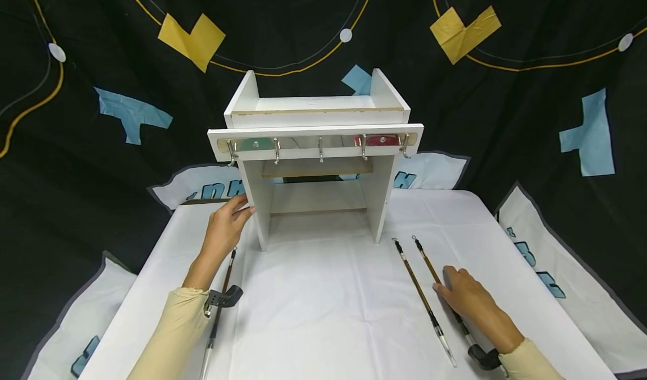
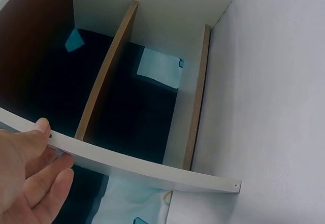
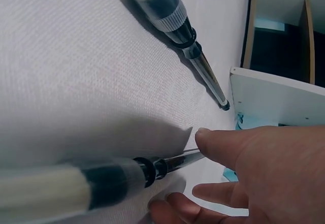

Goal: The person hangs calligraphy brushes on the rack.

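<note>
At the left edge of the shelf (image 1: 318,197), I cannot tell whether my left hand (image 1: 227,225) grips or merely touches, while my right hand (image 1: 467,296), fingers loose, partly hides 1 brush (image 1: 427,260) passing beneath its thumb.

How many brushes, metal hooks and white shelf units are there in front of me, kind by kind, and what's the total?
Brushes: 3
Metal hooks: 5
White shelf unit: 1
Total: 9
</note>
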{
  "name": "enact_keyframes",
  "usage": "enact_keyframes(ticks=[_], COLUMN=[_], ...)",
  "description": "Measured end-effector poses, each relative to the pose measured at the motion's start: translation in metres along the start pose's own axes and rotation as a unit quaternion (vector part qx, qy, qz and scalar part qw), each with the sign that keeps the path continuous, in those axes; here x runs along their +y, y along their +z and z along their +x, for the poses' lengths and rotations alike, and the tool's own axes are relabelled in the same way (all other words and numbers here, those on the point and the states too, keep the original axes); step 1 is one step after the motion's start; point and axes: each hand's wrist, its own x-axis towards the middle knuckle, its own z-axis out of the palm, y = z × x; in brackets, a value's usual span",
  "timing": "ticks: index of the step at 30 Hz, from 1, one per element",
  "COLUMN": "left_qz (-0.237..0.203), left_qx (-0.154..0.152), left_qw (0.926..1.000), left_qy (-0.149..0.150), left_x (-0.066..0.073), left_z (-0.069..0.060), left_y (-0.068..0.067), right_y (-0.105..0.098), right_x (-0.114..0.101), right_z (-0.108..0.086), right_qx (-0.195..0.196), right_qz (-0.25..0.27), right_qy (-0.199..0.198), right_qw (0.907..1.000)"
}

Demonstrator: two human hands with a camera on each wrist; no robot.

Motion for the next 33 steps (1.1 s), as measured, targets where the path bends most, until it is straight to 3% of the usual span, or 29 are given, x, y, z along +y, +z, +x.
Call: enact_keyframes(ticks=[17, 26, 33], left_qz=[0.014, 0.013, 0.013], left_qx=[0.015, 0.013, 0.012], left_qw=[0.9998, 0.9997, 0.9997], left_qy=[0.007, 0.016, 0.019], left_x=[-0.001, -0.001, 0.001], left_z=[0.000, 0.001, 0.001], left_y=[0.002, 0.003, 0.003], right_y=[0.009, 0.022, 0.022], right_x=[-0.002, -0.007, -0.009], right_z=[0.000, -0.005, -0.005], right_qx=[0.028, 0.108, 0.126], right_qz=[0.003, -0.015, -0.023], right_qy=[-0.014, -0.055, -0.056], right_qw=[0.9995, 0.9924, 0.9901])
